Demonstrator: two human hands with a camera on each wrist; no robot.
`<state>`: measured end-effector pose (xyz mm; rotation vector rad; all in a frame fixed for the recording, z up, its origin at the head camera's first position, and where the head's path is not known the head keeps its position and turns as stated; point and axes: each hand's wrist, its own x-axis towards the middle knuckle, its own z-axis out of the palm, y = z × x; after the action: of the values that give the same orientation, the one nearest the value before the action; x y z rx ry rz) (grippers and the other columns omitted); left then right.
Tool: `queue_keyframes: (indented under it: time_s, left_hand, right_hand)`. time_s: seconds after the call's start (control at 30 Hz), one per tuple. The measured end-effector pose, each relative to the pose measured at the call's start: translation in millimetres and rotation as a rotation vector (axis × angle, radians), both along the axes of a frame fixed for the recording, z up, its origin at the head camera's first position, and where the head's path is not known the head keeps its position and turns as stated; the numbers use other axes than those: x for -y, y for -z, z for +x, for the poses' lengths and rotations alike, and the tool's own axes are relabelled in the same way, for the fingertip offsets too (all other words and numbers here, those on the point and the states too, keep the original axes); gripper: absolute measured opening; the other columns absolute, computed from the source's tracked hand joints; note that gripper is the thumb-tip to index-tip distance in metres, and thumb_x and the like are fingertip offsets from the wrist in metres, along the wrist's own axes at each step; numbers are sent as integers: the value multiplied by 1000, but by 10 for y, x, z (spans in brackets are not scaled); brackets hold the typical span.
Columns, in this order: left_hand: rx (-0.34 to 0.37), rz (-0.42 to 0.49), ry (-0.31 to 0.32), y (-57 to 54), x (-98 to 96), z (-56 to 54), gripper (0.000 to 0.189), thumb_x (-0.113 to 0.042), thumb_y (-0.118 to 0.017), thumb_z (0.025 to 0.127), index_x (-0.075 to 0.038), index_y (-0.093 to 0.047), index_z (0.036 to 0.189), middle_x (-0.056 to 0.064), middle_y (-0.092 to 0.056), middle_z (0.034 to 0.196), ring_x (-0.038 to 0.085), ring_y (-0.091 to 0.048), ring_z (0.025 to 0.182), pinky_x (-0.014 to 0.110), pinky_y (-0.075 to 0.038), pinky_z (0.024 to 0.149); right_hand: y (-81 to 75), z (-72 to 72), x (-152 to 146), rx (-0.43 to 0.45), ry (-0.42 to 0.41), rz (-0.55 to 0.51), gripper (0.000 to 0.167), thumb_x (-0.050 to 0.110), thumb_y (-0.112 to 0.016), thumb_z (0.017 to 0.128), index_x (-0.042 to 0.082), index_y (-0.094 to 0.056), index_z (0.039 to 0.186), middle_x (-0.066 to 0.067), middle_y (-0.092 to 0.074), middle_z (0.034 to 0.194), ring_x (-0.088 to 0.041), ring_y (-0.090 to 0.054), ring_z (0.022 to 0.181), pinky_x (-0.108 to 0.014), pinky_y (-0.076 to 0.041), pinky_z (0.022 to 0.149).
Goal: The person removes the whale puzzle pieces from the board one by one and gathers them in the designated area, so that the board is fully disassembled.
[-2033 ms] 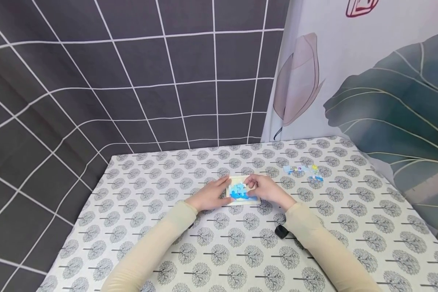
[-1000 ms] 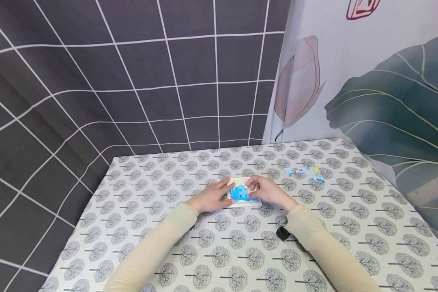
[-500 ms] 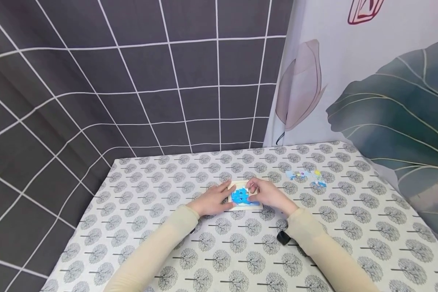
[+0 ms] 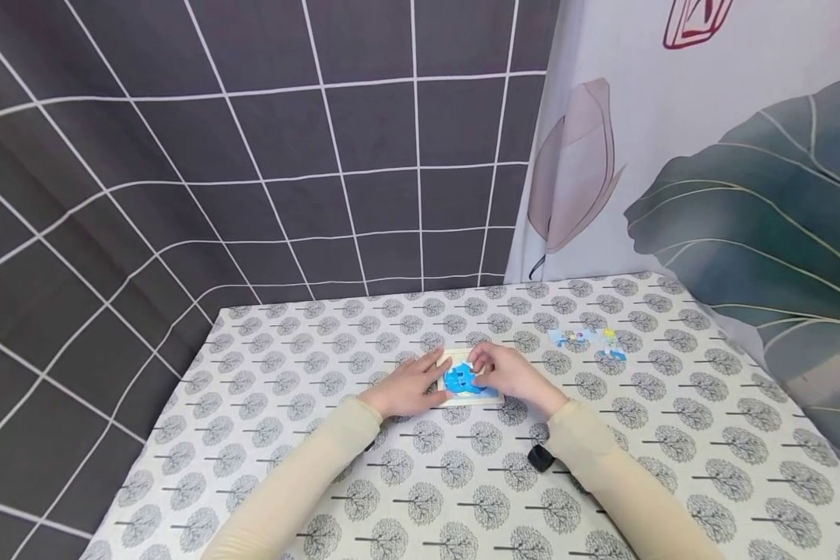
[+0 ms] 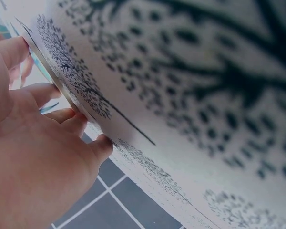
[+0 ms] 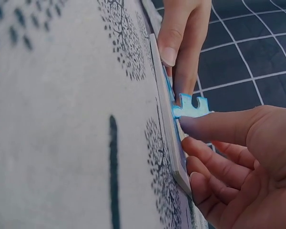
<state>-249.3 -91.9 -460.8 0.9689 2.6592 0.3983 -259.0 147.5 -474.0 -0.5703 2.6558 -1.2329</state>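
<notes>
A small pale wooden puzzle tray (image 4: 488,401) lies on the table with joined blue jigsaw pieces (image 4: 456,379) in it. My left hand (image 4: 409,384) rests at its left side, fingers spread, with the thumb and fingertips on the frame and pieces. In the left wrist view, the fingertips of the left hand (image 5: 47,119) lie along the tray's edge. My right hand (image 4: 505,369) is over the tray's right part. In the right wrist view, the right hand (image 6: 248,152) pinches a light-blue jigsaw piece (image 6: 193,109), which stands tilted up from the tray; the fingers partly hide it.
Several loose jigsaw pieces (image 4: 574,336), one with a yellow sun (image 4: 608,334), lie at the back right of the table. The tablecloth (image 4: 287,350) has a tree print. A dark gridded curtain (image 4: 364,202) and a white leaf-patterned curtain (image 4: 588,179) hang behind it.
My right fingers have shifted slightly over the tray, and the blue pieces beneath look different in outline. My left hand stays at the tray's side. The table sits a little lower in the head view.
</notes>
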Motion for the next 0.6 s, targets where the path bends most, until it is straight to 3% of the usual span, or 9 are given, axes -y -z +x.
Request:
queue_keyframes:
  time_s: [0.23, 0.6]
  left_hand:
    - [-7, -3, -16, 22, -3, -15, 76, -51, -48, 104, -6, -25, 159, 9, -11, 168, 26, -18, 153, 49, -16, 124]
    - [-7, 0, -25, 66, -3, -37, 80, -53, -48, 103, -3, -23, 159, 9, -11, 169, 26, -16, 153, 46, -16, 124]
  right_hand:
    - [11, -1, -21, -23, 2, -46, 16, 10, -74, 89, 8, -67, 104, 1, -69, 91, -15, -62, 82, -34, -53, 79]
    - [-37, 16, -30, 26, 7, -74, 11, 12, -69, 94, 10, -69, 104, 0, -72, 97, -16, -66, 92, -40, -54, 91]
